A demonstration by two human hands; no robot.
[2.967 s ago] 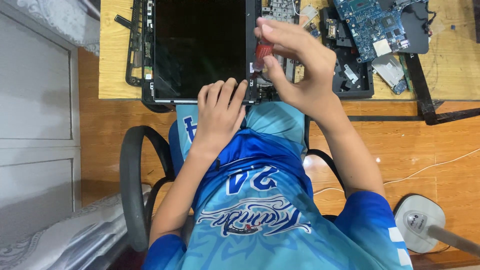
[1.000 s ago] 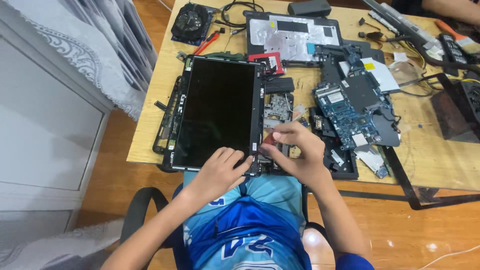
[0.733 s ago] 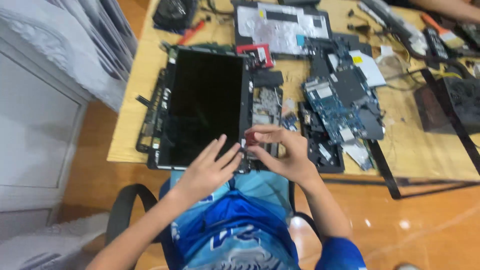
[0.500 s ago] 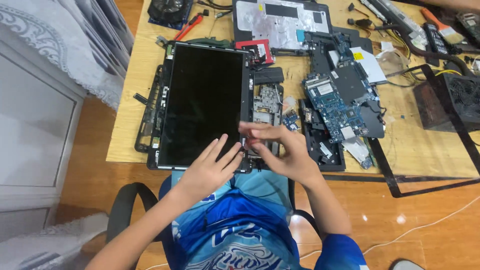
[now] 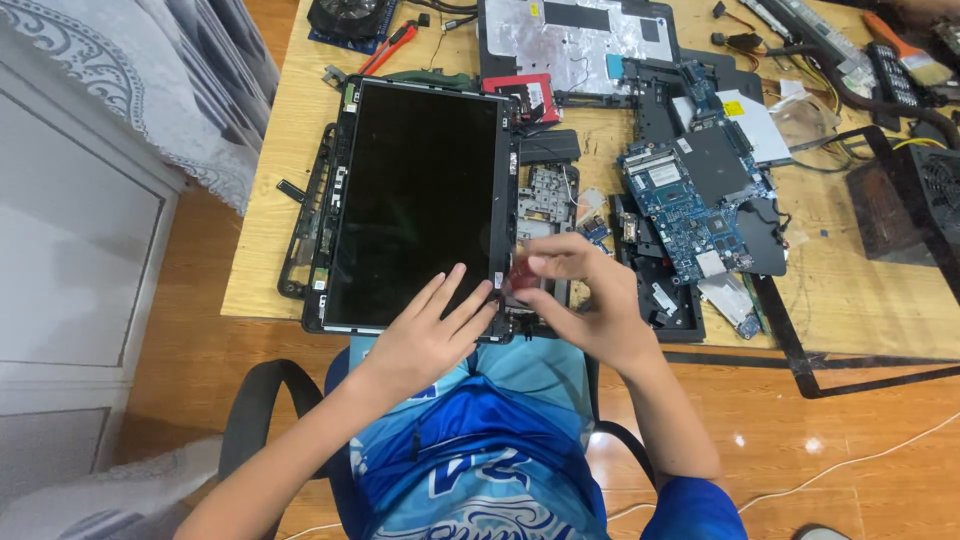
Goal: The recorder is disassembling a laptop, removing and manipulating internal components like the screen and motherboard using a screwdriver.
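A dark laptop screen panel (image 5: pixel 415 200) lies flat in its black lid on the wooden table (image 5: pixel 860 300). My left hand (image 5: pixel 430 330) rests with fingers spread on the panel's near right corner. My right hand (image 5: pixel 580 300) is just right of it, at the panel's lower right edge, with thumb and fingers pinched on a small red-handled tool (image 5: pixel 522 272). The tool's tip is hidden by my fingers.
A blue motherboard (image 5: pixel 690 195) and black laptop base parts lie right of the panel. A silver-lined bottom cover (image 5: pixel 575 40) and a red drive (image 5: pixel 528 97) sit farther back. Pliers, cables and a black frame strip (image 5: pixel 800 350) are scattered around. A white cabinet stands at the left.
My right hand came down from a raised position to the panel's lower right edge with the red tool. The left hand stayed on the panel's corner. The view shifted.
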